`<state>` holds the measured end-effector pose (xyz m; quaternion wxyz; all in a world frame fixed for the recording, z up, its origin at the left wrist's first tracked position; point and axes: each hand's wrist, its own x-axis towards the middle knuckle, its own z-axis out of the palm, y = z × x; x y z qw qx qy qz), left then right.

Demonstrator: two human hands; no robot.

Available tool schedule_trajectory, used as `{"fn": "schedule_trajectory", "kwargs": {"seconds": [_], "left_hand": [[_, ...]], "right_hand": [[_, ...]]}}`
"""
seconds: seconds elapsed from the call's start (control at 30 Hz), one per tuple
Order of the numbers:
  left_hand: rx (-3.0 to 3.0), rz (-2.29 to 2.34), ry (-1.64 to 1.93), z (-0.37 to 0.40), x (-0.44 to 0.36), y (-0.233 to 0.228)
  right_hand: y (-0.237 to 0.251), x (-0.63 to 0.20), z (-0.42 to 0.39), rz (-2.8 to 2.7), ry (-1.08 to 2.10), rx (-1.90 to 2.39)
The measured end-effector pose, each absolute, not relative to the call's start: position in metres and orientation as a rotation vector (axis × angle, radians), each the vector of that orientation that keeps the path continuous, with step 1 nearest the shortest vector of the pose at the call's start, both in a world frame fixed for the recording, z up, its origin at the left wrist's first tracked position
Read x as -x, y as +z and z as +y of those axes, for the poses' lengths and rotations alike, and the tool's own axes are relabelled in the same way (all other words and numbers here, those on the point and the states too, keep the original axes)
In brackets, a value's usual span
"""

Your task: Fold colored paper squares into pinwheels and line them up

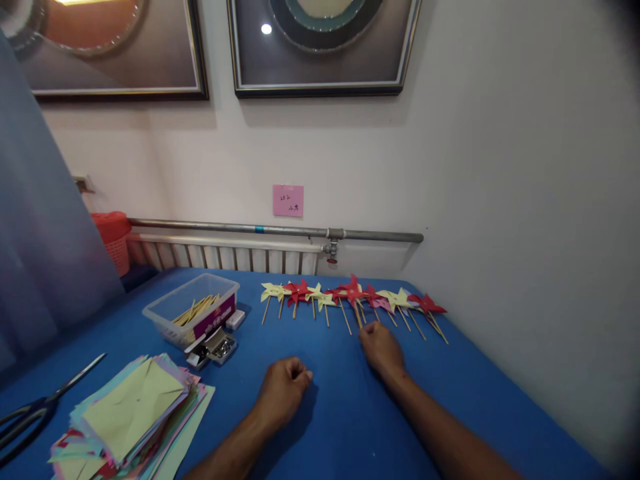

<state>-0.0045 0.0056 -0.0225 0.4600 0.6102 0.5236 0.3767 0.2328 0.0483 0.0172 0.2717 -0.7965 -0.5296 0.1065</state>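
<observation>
My right hand (382,347) is closed around the lower end of a wooden stick that carries a red paper pinwheel (352,291). It holds this pinwheel over a row of others at the back of the table. Among those lie a pale yellow pinwheel (398,299) and a dark red pinwheel (427,304), sticks pointing toward me. My left hand (285,392) rests above the blue cloth, fingers curled in, with nothing showing in them. Left of it, a small box of metal pins (221,347) stands open beside a clear plastic tub (165,319).
Thin wooden sticks (199,311) lie in the tub. At the front left is a stack of coloured paper squares (135,403), with black-handled scissors (47,403) beside it. A metal pipe (380,237) runs along the wall behind the blue table (340,427). A red basket (116,243) stands back left.
</observation>
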Motion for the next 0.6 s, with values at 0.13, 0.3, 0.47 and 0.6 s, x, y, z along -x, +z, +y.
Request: {"fn": "schedule_trajectory", "kwargs": {"seconds": [0.13, 0.3, 0.47, 0.6], "left_hand": [[-1.561, 1.315, 0.900, 0.002, 0.003, -0.017], [-1.603, 1.366, 0.873, 0.001, 0.003, -0.013], [-1.610, 1.348, 0.849, 0.002, 0.004, -0.016], [-1.645, 1.370, 0.827, 0.000, 0.004, -0.012]], "right_hand": [[0.024, -0.264, 0.065, -1.289, 0.186, 2.321], [0.020, -0.266, 0.074, -1.221, 0.159, 2.414], [0.022, -0.263, 0.074, -1.192, 0.146, 2.425], [0.021, -0.255, 0.058, -1.272, 0.092, 2.322]]}}
